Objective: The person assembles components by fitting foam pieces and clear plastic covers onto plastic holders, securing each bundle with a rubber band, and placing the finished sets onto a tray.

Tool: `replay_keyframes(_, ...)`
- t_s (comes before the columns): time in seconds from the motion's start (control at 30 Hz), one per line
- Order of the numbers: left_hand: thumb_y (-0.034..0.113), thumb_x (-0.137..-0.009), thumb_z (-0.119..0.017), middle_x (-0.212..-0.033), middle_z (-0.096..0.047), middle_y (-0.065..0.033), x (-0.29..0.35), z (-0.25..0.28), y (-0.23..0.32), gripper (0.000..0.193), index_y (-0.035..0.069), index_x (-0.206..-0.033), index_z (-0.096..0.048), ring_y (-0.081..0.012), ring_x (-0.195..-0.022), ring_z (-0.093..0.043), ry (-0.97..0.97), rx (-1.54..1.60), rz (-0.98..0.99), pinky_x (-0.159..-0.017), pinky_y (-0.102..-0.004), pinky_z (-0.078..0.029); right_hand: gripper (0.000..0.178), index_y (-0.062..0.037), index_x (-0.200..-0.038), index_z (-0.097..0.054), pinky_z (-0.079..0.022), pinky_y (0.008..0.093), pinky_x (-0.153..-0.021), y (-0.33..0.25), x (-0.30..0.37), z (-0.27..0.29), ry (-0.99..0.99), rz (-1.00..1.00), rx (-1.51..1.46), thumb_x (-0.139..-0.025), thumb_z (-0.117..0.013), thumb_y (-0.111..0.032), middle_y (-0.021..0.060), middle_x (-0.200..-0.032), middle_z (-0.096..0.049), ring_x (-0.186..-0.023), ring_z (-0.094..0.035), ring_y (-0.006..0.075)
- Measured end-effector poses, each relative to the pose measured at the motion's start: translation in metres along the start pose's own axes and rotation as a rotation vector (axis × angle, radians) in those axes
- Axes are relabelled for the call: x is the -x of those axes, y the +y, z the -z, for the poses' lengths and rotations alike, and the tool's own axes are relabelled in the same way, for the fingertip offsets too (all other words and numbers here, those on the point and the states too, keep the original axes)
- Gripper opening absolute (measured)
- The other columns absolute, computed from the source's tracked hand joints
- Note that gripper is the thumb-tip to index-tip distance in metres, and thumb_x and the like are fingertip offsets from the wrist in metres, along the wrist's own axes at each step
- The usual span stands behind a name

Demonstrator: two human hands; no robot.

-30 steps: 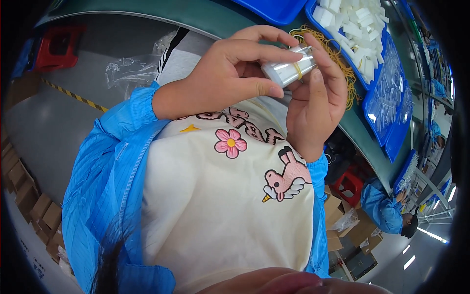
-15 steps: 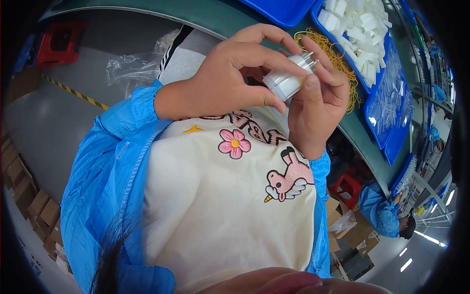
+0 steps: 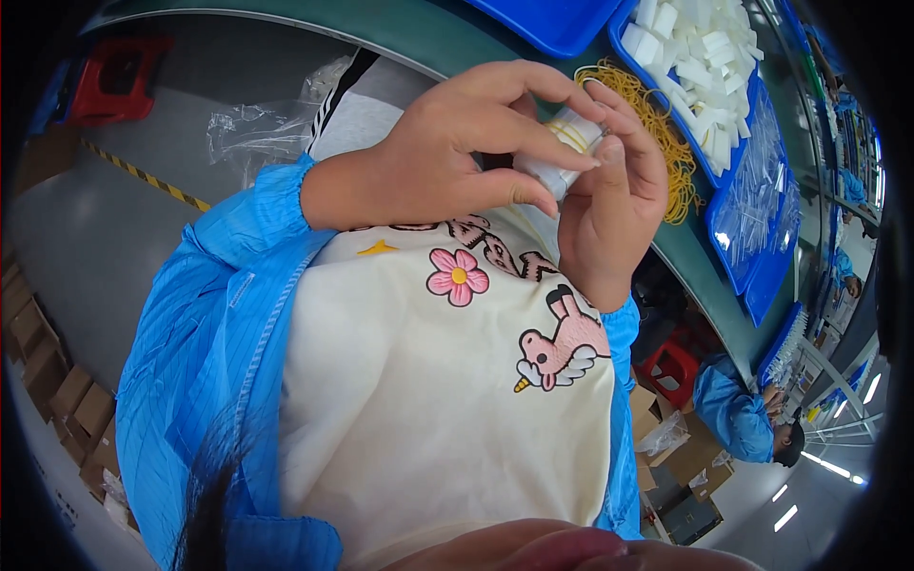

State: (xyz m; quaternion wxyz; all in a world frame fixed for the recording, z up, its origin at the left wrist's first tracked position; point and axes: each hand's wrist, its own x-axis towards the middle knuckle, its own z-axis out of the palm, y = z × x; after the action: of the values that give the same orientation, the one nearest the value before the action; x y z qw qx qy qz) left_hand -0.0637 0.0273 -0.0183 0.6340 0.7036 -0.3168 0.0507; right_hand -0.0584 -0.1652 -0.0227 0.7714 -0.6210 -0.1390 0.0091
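Between my hands, in front of my chest, is a small white cylindrical piece with a shiny, clear-looking surface. Thin yellow rubber bands run around its middle. My left hand grips it from the left, thumb below and fingers above. On the other side, my right hand has its thumb and curled fingers against the piece's right end, which they partly hide. Just beyond my right fingers, a tangled heap of yellow rubber bands lies on the green tabletop.
A blue tray of white blocks stands at the far right, beside another blue tray of clear plastic pieces. Another blue tray sits at the top. Red stools, cardboard boxes and a co-worker in blue are farther off.
The piece has turned in my hands: its metal prongs showed before and are now hidden, while yellow bands show around it. Both hands stay close together, with fingers shifted slightly.
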Motion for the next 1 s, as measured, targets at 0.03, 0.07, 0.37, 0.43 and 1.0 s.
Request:
replay_keyframes(0.03,0.018,-0.067,-0.084,-0.127,-0.052,-0.0114,0.0,0.0,0.0,0.045,0.006,-0.108,-0.071,-0.0219,-0.105,-0.058,0.0,0.0,0.0,-0.085,-0.0326,-0.051,0.026,0.0018,-0.119,-0.054,-0.051,0.0369,-0.095,-0.002,0.002,-0.001,0.0,0.0,0.0,-0.094,-0.052,-0.002,0.0217,-0.137,-0.046,-0.12,-0.053,0.0262)
replay_keyframes(0.07,0.017,-0.067,-0.084,-0.127,-0.051,-0.0113,0.0,0.0,-0.001,0.046,0.006,-0.109,-0.071,-0.0218,-0.105,-0.058,0.021,-0.059,-0.026,-0.084,-0.0322,-0.052,0.026,0.0023,-0.119,-0.054,-0.051,0.0372,-0.094,-0.006,0.004,-0.004,0.039,-0.09,-0.046,-0.094,-0.052,-0.001,0.0212,-0.136,-0.047,-0.117,-0.055,0.0267)
replay_keyframes(0.37,0.011,-0.063,-0.087,-0.129,-0.049,-0.0116,0.002,-0.003,-0.002,0.056,0.007,-0.116,-0.067,-0.0221,-0.108,-0.058,0.047,0.029,0.045,-0.086,-0.0329,-0.057,0.023,0.0037,-0.115,-0.054,-0.055,0.039,-0.09,-0.01,0.004,-0.014,0.0,0.002,-0.232,-0.093,-0.051,0.001,0.0233,-0.133,-0.048,-0.113,-0.058,0.0292)
replay_keyframes(0.43,0.009,-0.061,-0.087,-0.13,-0.048,-0.0117,0.002,-0.004,-0.003,0.057,0.007,-0.115,-0.067,-0.0225,-0.108,-0.058,0.04,0.055,0.061,-0.087,-0.0333,-0.057,0.022,0.0037,-0.114,-0.055,-0.055,0.0383,-0.089,-0.008,0.004,-0.012,-0.007,0.025,-0.228,-0.093,-0.051,0.001,0.0239,-0.132,-0.048,-0.113,-0.058,0.0286)
replay_keyframes(1.0,-0.001,-0.068,-0.081,-0.136,-0.043,-0.0099,0.002,-0.004,-0.001,0.076,0.007,-0.136,-0.049,-0.0203,-0.111,-0.057,0.05,0.264,0.225,-0.091,-0.0311,-0.052,0.024,0.0037,-0.116,-0.057,-0.053,0.0348,-0.091,-0.008,-0.001,-0.005,-0.031,0.165,0.123,-0.093,-0.054,0.001,0.0215,-0.137,-0.046,-0.116,-0.056,0.0246)
